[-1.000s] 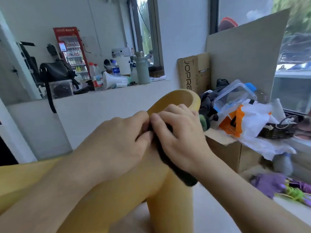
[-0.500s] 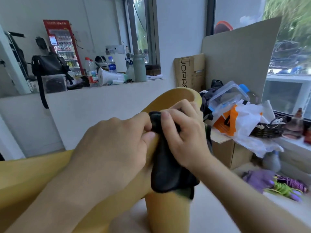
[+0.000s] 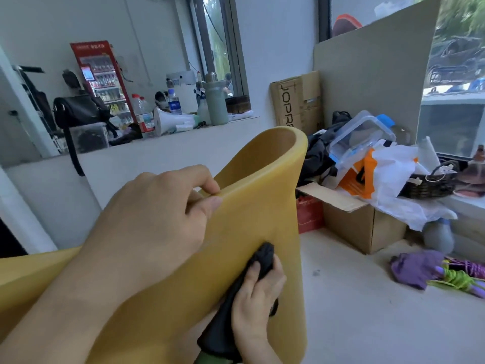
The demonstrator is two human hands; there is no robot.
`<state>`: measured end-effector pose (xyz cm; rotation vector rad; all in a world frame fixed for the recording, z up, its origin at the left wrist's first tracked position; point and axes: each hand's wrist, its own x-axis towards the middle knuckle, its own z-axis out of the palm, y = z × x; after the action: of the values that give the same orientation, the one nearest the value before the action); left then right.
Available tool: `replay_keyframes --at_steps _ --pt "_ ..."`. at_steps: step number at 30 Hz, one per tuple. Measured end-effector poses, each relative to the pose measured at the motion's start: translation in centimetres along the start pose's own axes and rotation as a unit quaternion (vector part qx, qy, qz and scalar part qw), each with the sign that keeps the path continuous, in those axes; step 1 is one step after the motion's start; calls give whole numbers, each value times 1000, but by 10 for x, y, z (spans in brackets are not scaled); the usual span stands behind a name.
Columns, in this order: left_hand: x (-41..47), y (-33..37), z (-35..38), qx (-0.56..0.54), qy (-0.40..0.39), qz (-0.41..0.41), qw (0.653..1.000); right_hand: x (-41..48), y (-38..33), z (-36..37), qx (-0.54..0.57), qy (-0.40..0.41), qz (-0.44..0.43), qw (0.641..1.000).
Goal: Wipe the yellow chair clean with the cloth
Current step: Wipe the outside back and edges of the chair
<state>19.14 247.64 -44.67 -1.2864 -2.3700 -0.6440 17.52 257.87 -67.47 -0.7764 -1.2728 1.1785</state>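
Observation:
The yellow chair (image 3: 265, 195) fills the lower middle of the head view, its curved upper rim pointing away from me. My left hand (image 3: 157, 214) pinches that rim, thumb on the outer face and fingers over the edge. Lower down, my right hand (image 3: 256, 306) presses a black cloth (image 3: 236, 306) flat against the chair's outer side. The cloth bunches under the fingers and hangs down below the hand.
An open cardboard box (image 3: 351, 216) stuffed with bags, a clear plastic container (image 3: 359, 137) and a wicker basket (image 3: 427, 182) stands close on the right. Purple and green toys (image 3: 441, 271) lie on the floor. A white ledge (image 3: 147, 151) with bottles runs behind the chair.
My right hand has slid the cloth down from the chair's top rim to its lower side. My left hand has stayed gripping the rim.

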Motion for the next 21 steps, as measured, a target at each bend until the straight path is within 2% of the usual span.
replay_keyframes --at_steps 1,2,3,5,7,8,9,10,11,13,14,15,16,17,18,20,21 --pt "1 0 0 -9 1 -1 1000 -2 -6 3 24 -3 93 995" --pt "2 0 0 -17 1 -3 1000 -3 -19 6 32 -8 123 992" --pt "3 0 -1 -25 -2 -7 1000 -1 -41 6 53 -7 104 993" --pt "5 -1 -1 -42 -12 -19 999 6 -98 1 135 35 -59 988" --pt "6 -1 -2 -50 -17 -27 998 15 -123 1 143 43 -235 960" --pt "6 0 -2 -49 -21 -27 998 17 -118 3 122 44 -289 949" --pt "6 0 -2 -48 -23 -29 998 15 -104 5 99 49 -305 946" --pt "6 0 -2 -47 -21 -33 998 11 -82 9 87 56 -281 954" --pt "6 0 -2 -49 -20 -40 998 8 -59 12 86 62 -216 971" --pt "4 0 -1 -57 -26 -46 997 1 -28 10 110 83 29 990" --pt "4 1 -2 -62 -27 -47 997 -1 -26 10 131 70 139 979" --pt "3 2 -2 -67 -26 -48 996 -4 -36 9 144 52 192 970" --pt "3 3 -3 -69 -21 -46 996 -4 -56 9 145 39 174 973" --pt "3 3 -2 -69 -16 -44 996 -5 -80 9 145 35 86 985" --pt "4 2 -3 -70 -15 -39 997 -7 -110 7 148 40 -42 987" --pt "5 1 -4 -81 -23 -29 996 -11 -142 8 119 24 -256 959" --pt "4 0 -6 -83 -26 -31 996 -9 -139 9 96 18 -315 944"
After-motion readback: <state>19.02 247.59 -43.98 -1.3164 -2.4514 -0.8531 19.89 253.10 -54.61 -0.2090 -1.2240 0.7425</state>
